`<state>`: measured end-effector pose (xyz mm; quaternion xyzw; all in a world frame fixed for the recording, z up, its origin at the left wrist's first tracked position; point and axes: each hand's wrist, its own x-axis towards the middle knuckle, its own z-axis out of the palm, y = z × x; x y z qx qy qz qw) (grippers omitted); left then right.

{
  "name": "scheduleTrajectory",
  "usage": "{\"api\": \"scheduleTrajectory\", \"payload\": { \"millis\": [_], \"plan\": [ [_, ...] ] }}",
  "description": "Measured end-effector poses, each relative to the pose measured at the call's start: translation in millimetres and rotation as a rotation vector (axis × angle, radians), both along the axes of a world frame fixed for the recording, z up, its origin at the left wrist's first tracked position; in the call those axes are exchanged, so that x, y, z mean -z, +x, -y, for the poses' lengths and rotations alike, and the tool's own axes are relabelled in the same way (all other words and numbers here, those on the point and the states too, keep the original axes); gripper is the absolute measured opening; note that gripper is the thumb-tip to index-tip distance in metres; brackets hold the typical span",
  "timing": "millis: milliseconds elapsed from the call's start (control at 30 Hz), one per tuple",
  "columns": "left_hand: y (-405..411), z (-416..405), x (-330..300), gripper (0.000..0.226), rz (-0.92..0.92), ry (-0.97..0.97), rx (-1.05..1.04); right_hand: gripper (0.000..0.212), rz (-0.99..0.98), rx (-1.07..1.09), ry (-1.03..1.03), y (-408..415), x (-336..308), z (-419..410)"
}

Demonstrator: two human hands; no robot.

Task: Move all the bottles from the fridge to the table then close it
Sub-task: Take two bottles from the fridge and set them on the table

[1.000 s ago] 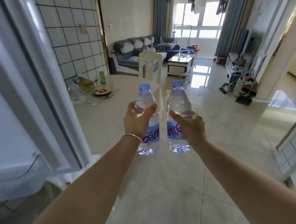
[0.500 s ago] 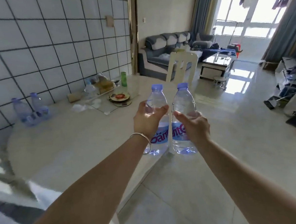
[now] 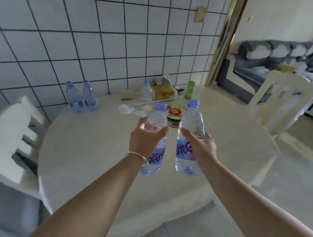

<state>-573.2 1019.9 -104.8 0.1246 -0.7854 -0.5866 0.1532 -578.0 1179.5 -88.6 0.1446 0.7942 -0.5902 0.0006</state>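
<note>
I hold two clear water bottles with purple caps over the round cream table [image 3: 91,152]. My left hand [image 3: 146,137] grips the left bottle [image 3: 155,155] around its upper body. My right hand [image 3: 200,145] grips the right bottle [image 3: 189,131] around its middle. Both bottles are upright, slightly tilted, above the table's middle. Two more water bottles [image 3: 81,99] stand side by side on the table at the back left, near the tiled wall. The fridge is out of view.
White chairs stand at the left [image 3: 11,139] and right [image 3: 284,100] of the table. At the table's back lie a green cup [image 3: 189,90], a small bottle [image 3: 146,90], a bag of food [image 3: 163,92], tissues and a patterned plate [image 3: 174,112]. A grey sofa [image 3: 277,56] lies beyond.
My view has swung left from the fridge door and the living room to face the table. Both hands have carried the two bottles over the tabletop.
</note>
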Motion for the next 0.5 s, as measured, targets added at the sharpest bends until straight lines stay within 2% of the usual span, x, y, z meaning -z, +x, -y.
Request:
{"api": "scheduleTrajectory", "payload": {
  "millis": [100,233,500],
  "plan": [
    [-38,35,14,0.065,0.027,-0.016,-0.124,0.058,0.014,-0.087,-0.034,-46,11,32],
    [-92,86,32,0.071,0.069,-0.018,-0.256,0.057,0.032,-0.195,-0.049,-109,25,83],
    [-200,187,68,0.067,0.134,-0.092,-0.346,0.054,0.13,-0.314,-0.097,-236,58,196]
  ]
}}
